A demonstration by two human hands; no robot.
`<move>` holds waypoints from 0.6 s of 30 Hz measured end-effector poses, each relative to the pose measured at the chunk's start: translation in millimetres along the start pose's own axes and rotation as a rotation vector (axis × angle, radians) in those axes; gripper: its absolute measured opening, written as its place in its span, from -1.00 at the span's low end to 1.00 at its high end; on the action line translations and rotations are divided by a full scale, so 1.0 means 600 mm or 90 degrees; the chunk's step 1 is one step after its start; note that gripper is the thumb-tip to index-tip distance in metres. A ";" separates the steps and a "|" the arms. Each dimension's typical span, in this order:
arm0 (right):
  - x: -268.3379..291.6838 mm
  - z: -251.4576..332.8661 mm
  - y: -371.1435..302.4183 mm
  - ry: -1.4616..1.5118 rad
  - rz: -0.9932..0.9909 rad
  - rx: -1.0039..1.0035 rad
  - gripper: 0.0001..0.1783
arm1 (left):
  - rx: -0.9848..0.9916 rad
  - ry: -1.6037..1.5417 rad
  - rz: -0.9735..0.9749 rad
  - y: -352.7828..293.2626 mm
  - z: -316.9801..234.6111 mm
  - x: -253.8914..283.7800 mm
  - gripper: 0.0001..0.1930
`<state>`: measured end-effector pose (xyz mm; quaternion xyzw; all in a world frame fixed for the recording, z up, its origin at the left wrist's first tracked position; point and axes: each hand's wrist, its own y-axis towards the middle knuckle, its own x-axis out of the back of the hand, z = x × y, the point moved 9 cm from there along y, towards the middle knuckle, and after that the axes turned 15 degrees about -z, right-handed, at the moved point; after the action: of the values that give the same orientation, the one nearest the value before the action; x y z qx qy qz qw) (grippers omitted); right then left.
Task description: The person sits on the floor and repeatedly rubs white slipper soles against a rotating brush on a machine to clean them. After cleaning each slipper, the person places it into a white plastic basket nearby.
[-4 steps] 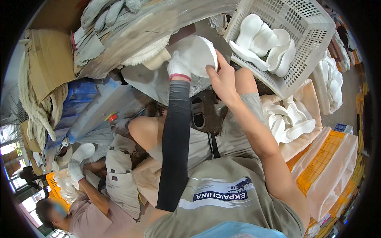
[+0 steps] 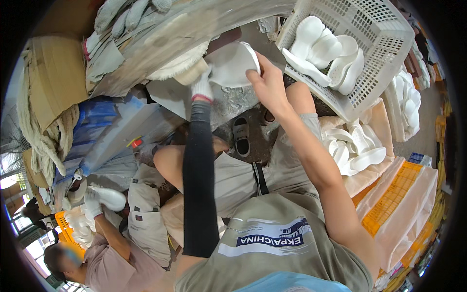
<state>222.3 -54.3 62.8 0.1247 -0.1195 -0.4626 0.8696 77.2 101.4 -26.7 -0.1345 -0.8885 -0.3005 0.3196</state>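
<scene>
A white shoe sole (image 2: 232,65), smooth and rounded, is held above a grey sheet by both hands. My right hand (image 2: 269,80) is bare and closed on the sole's right edge, thumb on the near side. My left hand (image 2: 202,86), in a white knit glove, grips the sole's left end; its fingertips are mostly hidden. Just left of that glove are a fluffy white buffing wheel (image 2: 170,67) and a tan cylinder (image 2: 191,73). The sole's left end is close to the cylinder; I cannot tell whether they touch.
A white perforated crate (image 2: 362,104) with several white soles stands at the upper right. Below it, a pale cloth-lined container (image 2: 382,109) holds more. At the lower left, a co-worker's gloved hand (image 2: 92,202) holds a white sole (image 2: 112,198). Worn gloves (image 2: 138,14) lie upper left.
My left hand has shifted left and slightly down, toward the cylinder. The sole has tilted and moved a little left. The co-worker's sole has swung lower.
</scene>
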 end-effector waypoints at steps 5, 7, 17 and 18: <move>-0.058 -0.047 0.053 -0.070 0.076 -0.036 -0.54 | 0.132 0.306 0.174 -0.027 0.035 0.053 -0.63; -0.082 -0.071 0.047 -0.144 0.072 -0.015 -0.51 | 0.344 -0.078 0.140 -0.051 0.025 0.048 -0.63; -0.011 -0.003 -0.069 -0.298 0.266 0.078 -0.44 | 0.653 -0.778 -0.047 -0.133 -0.083 -0.044 -0.72; 0.036 0.009 -0.102 -0.313 0.226 0.099 -0.42 | 0.698 -0.806 -0.080 -0.149 -0.085 -0.053 -0.73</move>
<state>184.8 -105.7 49.7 0.0525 -0.3811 -0.3090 0.8698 87.6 -1.6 -56.2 -0.0535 -0.9263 0.2884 -0.2364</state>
